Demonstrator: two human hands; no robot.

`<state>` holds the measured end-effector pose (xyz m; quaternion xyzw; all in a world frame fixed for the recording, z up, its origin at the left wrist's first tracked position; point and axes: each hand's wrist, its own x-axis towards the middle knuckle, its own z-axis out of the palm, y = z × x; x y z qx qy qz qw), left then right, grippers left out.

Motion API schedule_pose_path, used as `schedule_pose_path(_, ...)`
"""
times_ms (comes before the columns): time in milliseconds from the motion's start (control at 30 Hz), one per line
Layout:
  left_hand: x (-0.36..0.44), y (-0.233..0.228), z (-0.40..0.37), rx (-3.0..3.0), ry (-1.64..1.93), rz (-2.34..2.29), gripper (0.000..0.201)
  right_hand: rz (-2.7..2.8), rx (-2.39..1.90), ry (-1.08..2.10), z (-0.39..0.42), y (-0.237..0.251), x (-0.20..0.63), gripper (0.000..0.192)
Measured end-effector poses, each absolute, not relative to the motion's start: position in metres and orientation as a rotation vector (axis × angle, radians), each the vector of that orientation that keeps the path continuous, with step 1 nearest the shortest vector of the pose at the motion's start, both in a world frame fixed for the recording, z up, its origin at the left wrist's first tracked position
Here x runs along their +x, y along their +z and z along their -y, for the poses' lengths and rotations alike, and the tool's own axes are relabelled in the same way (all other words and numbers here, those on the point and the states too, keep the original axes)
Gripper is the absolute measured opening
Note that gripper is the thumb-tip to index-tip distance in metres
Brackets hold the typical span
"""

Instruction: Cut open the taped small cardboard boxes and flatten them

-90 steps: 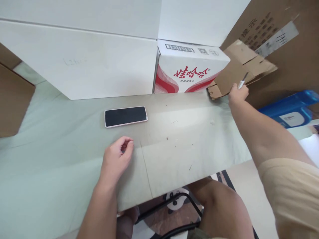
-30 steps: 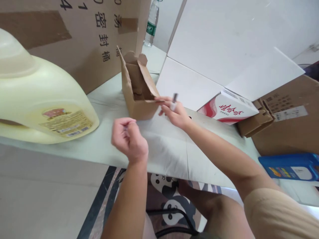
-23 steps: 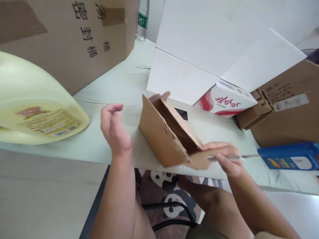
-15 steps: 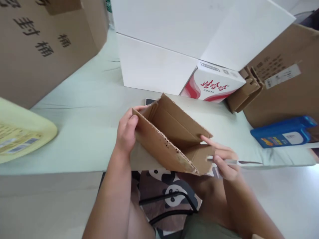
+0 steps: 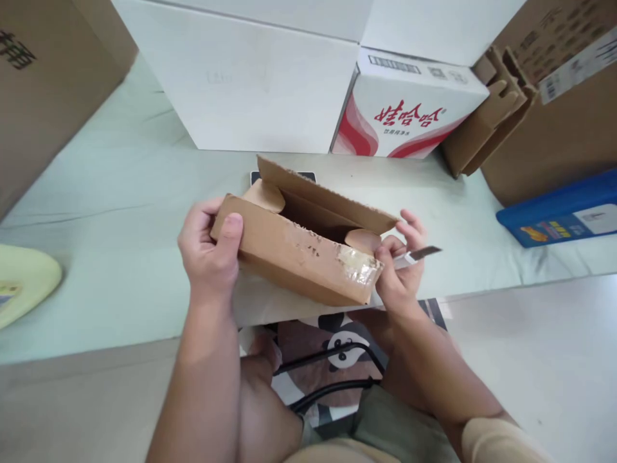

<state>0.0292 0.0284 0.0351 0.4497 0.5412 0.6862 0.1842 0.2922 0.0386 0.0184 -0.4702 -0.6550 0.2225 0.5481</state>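
A small brown cardboard box (image 5: 299, 260) is tilted between my hands over the front edge of the table. Its long flap stands up at the back, two short end flaps fold inward, and the inside is dark. Shiny tape and torn patches mark its near side. My left hand (image 5: 209, 244) grips the left end, thumb on the near face. My right hand (image 5: 402, 263) is closed round a utility knife (image 5: 409, 259), its dark blade pointing right, away from the box. Fingers of that hand also touch the box's right end.
On the green-covered table (image 5: 110, 257), white boxes (image 5: 270, 90) and a red-and-white carton (image 5: 409, 109) stand behind. Large brown cartons (image 5: 48, 83) flank them. A blue bottle (image 5: 563, 209) lies right, a yellow container (image 5: 26, 283) left. A dark flat device (image 5: 308, 175) lies behind the box.
The box has turned so its near face shows more, and its end flaps now bend inward. The knife blade has moved from the box's right end to point outward. The camera view has shifted.
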Motion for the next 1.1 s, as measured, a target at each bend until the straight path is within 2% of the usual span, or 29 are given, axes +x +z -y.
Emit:
schedule_pose_path(67,0.03,0.035,-0.029,1.3,1.959,-1.512,0.03,1.512,-1.047,0.679,-0.038,0.015,0.292,0.047)
schedule_pose_path(133,0.03,0.035,-0.028,1.374,1.944,-1.523,0.038,1.515,-0.979,0.831,-0.036,0.013,0.295,0.04)
schedule_pose_path(200,0.03,0.035,-0.027,1.479,1.928,-1.542,0.037,1.537,-0.941,0.942,-0.034,0.012,0.299,0.03)
schedule_pose_path(300,0.03,0.038,-0.025,1.656,1.915,-1.519,0.028,1.533,-0.941,1.028,-0.033,0.011,0.306,0.033)
schedule_pose_path(533,0.026,0.04,-0.021,1.698,1.811,-1.627,0.028,1.489,-1.009,1.051,-0.038,0.012,0.307,0.032)
schedule_pose_path(700,0.011,0.031,-0.028,1.403,2.089,-1.536,0.031,1.162,-1.153,1.262,-0.052,0.005,0.301,0.031)
schedule_pose_path(833,0.003,0.027,-0.035,1.048,2.225,-1.654,0.029,1.333,-1.055,1.403,-0.051,0.0,0.299,0.034)
schedule_pose_path(933,0.001,0.027,-0.032,0.903,2.123,-1.72,0.021,1.433,-0.907,1.276,-0.042,0.005,0.299,0.031)
schedule_pose_path(1000,0.004,0.029,-0.028,0.88,1.924,-1.648,0.02,1.466,-0.853,1.18,-0.037,0.012,0.3,0.034)
schedule_pose_path(1100,0.015,0.03,-0.021,1.013,1.579,-1.397,0.047,1.553,-0.866,1.086,-0.034,0.021,0.3,0.045)
